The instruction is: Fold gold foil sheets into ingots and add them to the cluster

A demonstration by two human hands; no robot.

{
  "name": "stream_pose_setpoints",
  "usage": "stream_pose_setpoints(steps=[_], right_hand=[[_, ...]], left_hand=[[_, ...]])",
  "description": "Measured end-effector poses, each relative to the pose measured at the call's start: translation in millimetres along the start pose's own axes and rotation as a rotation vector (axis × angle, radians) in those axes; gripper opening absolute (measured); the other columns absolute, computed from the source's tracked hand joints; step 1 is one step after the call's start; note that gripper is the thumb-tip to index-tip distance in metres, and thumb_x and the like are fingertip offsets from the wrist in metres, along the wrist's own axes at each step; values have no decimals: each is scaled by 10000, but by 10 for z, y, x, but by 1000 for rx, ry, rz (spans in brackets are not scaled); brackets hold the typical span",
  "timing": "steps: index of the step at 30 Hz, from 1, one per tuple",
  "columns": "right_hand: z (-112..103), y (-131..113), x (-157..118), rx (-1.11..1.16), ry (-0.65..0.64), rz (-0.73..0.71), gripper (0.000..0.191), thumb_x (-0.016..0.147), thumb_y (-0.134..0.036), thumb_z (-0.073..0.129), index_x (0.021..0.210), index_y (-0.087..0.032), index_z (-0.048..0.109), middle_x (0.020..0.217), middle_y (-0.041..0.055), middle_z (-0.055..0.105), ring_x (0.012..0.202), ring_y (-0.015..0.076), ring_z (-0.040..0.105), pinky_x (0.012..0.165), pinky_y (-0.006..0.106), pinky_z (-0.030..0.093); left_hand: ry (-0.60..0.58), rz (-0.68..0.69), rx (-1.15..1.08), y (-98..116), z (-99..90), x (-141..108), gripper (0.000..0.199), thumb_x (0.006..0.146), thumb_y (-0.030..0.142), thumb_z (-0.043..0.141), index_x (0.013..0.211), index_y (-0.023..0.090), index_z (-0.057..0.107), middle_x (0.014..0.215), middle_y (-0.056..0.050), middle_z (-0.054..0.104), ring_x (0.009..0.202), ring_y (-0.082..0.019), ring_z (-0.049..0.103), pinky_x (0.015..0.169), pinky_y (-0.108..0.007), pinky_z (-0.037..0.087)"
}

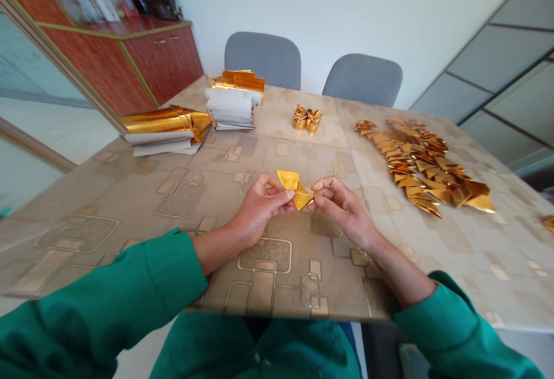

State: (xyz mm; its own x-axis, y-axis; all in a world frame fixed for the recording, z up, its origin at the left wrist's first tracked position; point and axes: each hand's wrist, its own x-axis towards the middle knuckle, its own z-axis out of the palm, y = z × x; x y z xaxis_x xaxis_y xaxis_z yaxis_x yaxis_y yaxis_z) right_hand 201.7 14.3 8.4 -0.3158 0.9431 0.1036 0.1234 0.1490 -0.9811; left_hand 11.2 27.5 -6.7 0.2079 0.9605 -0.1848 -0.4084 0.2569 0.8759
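A folded piece of gold foil paper [289,180] is held between my two hands, just above the front middle of the table. My left hand [266,203] pinches it with the thumb on top, on its left and lower side. The thumb and fingers of my right hand [344,206] close on its right corner. One flap of the paper stands up to the upper left, and a smaller pointed part lies to the right. The fingertips hide parts of its edges.
Folded gold pieces [415,160] lie in overlapping rows at the right. A small gold folded cluster [307,117] sits at the back middle. Stacks of gold-and-white paper [231,108] and more sheets [167,131] lie at the back left. Two grey chairs [262,59] stand behind the patterned tablecloth [268,154].
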Motion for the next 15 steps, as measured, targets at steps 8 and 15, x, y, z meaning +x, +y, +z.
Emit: stream_pose_setpoints(steps=[8,15], right_hand=[[10,74,16,8,13,-65,196,903,-394,621,919,-212,549,792,0,623,732,136,589,696,291,456],[-19,6,-12,-455,38,-397,135,866,-219,643,992,-247,604,908,24,638,811,171,579,755,339,482]], left_hand=[[-33,185,152,7,-21,40,274,711,240,793,727,169,529,636,21,650,582,-87,610,580,-197,472],[-31,70,65,5,-13,8,269,668,261,829,794,163,613,752,14,687,604,-77,610,605,-203,493]])
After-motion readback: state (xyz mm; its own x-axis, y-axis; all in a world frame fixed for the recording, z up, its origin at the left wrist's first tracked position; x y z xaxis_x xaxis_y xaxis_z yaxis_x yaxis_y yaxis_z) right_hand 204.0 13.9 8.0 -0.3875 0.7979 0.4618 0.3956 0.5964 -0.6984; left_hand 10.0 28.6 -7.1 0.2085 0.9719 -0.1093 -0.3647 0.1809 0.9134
